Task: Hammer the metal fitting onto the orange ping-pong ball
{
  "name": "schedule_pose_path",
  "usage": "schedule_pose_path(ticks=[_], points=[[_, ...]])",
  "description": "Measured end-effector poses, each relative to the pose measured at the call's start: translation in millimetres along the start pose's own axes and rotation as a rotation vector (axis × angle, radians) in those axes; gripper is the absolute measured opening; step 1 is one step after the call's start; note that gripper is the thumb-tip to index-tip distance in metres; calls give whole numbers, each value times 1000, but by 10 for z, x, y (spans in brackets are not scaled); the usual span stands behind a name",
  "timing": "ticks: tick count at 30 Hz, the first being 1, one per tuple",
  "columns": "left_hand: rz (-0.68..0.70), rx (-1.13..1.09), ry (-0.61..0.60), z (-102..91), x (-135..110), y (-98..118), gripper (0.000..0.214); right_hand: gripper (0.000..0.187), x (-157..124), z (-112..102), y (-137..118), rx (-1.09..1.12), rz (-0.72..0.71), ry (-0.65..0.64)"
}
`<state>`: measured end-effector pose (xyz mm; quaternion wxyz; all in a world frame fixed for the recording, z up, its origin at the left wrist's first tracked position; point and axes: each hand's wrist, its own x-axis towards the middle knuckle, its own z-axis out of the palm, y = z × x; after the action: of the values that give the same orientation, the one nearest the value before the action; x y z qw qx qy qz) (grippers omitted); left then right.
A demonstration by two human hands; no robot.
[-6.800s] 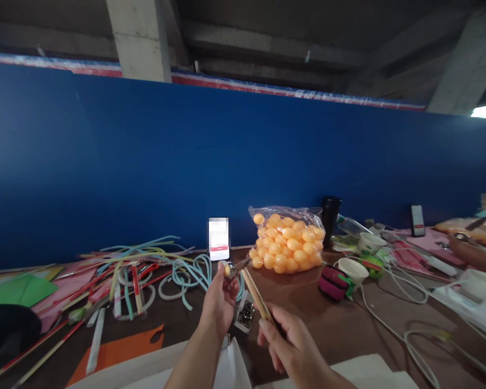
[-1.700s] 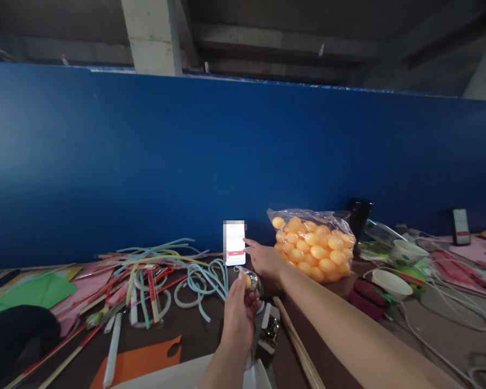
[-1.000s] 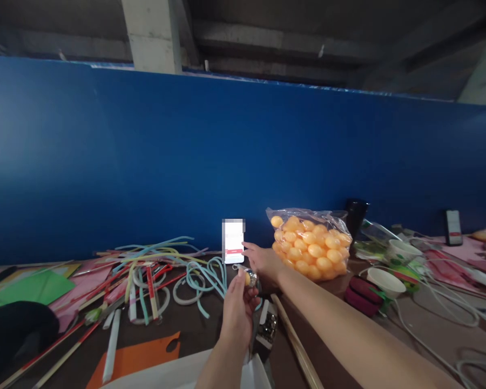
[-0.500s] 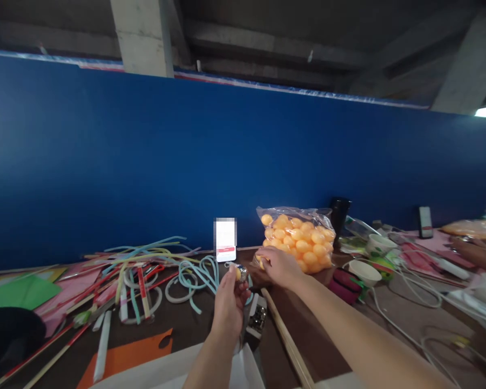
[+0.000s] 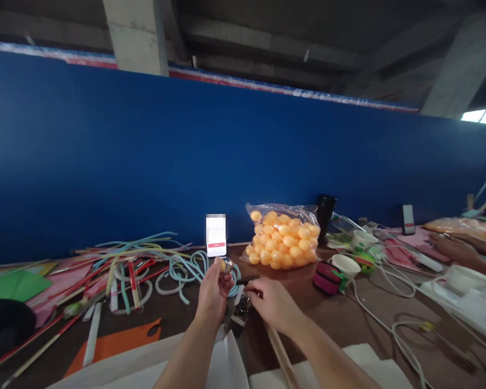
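My left hand (image 5: 214,292) is closed around a small shiny round object (image 5: 227,266) with a yellow-orange part, held up before the phone (image 5: 216,236). What kind of object it is, I cannot make out. My right hand (image 5: 272,302) is at the upper right edge of a small open box (image 5: 240,309) with dark, glinting pieces in it. Its thumb and fingers are drawn together there; anything between them is hidden. Behind the right hand stands a clear plastic bag (image 5: 283,237) full of orange balls. A wooden stick (image 5: 281,356) lies below the right hand.
Pale blue tubing (image 5: 188,270) and a heap of coloured strips and sticks (image 5: 133,265) lie at left, near orange paper (image 5: 121,343). A white tray (image 5: 230,362) is in front. At right are a purple pouch (image 5: 326,278), cups, cables, and another person's hands (image 5: 453,248).
My right hand has come away from the orange-ball bag, down and toward me, to the small box. My left hand still holds the shiny object. The view has turned slightly right.
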<state>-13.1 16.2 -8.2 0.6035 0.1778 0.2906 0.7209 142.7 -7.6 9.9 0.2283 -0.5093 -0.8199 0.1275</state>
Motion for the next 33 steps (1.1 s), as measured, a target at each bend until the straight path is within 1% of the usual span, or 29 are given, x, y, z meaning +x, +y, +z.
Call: schedule_pose_path(ticks=[5, 13, 17, 25, 28, 33], points=[[-1, 34, -12, -6, -20, -19, 36, 19, -64, 162, -136, -74, 22, -25], [-3, 80, 17, 0, -32, -33, 37, 24, -46, 264, -111, -137, 45, -71], [-4, 91, 10, -14, -31, -47, 37, 22, -50, 285, -110, -138, 35, -68], [-8, 114, 7, -22, -26, -42, 37, 24, -81, 283, -120, -116, 23, -34], [-16, 114, 6, -16, -26, -39, 36, 21, -81, 281, -127, -99, 21, -25], [-26, 120, 43, -13, -22, -46, 36, 19, -71, 296, -121, -73, 28, -34]])
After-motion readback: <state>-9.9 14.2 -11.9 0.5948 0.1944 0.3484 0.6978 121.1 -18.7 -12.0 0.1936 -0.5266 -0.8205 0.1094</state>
